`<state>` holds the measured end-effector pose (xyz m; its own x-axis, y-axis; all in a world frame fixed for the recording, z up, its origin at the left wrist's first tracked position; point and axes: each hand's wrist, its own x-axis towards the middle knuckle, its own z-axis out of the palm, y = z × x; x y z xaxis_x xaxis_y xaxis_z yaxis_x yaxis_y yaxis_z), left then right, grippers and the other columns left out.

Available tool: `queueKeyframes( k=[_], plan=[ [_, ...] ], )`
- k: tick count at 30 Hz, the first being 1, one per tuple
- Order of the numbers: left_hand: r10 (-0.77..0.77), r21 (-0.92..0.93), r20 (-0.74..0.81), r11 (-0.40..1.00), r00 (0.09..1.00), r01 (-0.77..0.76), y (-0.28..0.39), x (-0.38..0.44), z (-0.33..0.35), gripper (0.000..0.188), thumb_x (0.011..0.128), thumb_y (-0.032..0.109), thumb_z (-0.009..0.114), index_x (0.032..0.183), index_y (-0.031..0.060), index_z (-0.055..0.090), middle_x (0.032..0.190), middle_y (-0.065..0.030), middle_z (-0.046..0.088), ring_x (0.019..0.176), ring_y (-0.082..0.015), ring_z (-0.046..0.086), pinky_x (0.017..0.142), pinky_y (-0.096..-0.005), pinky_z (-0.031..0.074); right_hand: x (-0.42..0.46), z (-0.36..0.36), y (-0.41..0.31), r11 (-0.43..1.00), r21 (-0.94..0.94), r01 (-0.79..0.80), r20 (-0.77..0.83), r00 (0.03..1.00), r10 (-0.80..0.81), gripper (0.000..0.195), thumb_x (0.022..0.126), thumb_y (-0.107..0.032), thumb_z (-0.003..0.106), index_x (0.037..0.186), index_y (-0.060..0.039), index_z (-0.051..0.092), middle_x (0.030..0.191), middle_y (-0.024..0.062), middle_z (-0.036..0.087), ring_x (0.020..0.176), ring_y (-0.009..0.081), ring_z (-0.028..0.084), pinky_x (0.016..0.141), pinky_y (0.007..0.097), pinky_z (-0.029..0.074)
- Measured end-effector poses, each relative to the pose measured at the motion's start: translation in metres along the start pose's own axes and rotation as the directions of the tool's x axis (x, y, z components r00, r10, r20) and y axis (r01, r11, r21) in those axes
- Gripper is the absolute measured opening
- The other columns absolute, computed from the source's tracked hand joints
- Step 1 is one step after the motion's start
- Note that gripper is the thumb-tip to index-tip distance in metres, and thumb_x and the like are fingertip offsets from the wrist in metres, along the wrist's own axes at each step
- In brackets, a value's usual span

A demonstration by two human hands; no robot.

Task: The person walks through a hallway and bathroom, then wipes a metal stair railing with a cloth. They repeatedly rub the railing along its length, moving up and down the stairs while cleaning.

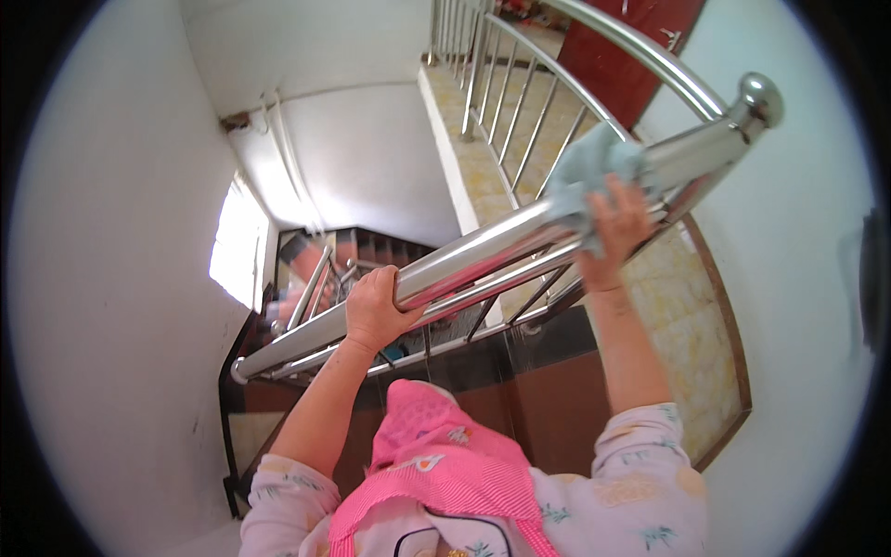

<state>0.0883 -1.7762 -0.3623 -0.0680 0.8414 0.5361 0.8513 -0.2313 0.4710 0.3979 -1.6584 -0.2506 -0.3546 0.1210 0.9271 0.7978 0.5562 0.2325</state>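
A polished metal stair handrail (487, 244) slopes across the view, from a round ball finial (761, 99) at the upper right down to the lower left. My left hand (378, 310) is wrapped around the rail near its middle. Farther up, my right hand (619, 223) presses a pale blue-green cloth (598, 163) against the rail; hand and cloth look slightly blurred. The cloth drapes over the top of the tube and hangs down beside my fingers. Below the handrail run a thinner parallel rail and thin metal balusters.
A landing with yellowish marble-look tiles (668, 334) lies to the right. A second metal railing (529, 118) borders the upper landing, near a red door (626, 63). Dark-edged, reddish-brown stairs (557, 390) lie beneath me. A white wall (125, 244) and a bright window (239, 244) stand left.
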Motion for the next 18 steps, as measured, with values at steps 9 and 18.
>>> queueKeyframes(
  k=[9,18],
  plan=[
    [-0.01,-0.004,0.083,1.0,0.997,0.01,-0.002,-0.006,-0.016,0.055,0.064,0.037,0.081,0.097,0.0038,0.052,0.09,-0.0155,0.059,0.086,-0.0368,0.058,0.075,-0.0463,0.047,-0.008,-0.002,-0.098,0.982,0.104,0.159,0.333,0.924,-0.185,0.032,0.075,-0.023,0.059,0.107,-0.0215,0.057,0.117,0.0033,0.052,0.111,0.0247,0.046,0.087,0.0421,0.037],
    [0.025,-0.025,0.003,0.999,1.0,-0.025,-0.006,-0.012,0.0,0.063,0.061,0.035,0.084,0.108,0.0044,0.054,0.094,-0.0142,0.06,0.086,-0.0337,0.061,0.076,-0.0431,0.049,0.104,-0.051,0.093,0.892,-0.387,-0.234,-0.076,0.972,0.222,0.034,0.062,-0.026,0.075,0.09,-0.016,0.058,0.097,0.0018,0.054,0.098,0.0262,0.05,0.083,0.0437,0.036]
  ],
)
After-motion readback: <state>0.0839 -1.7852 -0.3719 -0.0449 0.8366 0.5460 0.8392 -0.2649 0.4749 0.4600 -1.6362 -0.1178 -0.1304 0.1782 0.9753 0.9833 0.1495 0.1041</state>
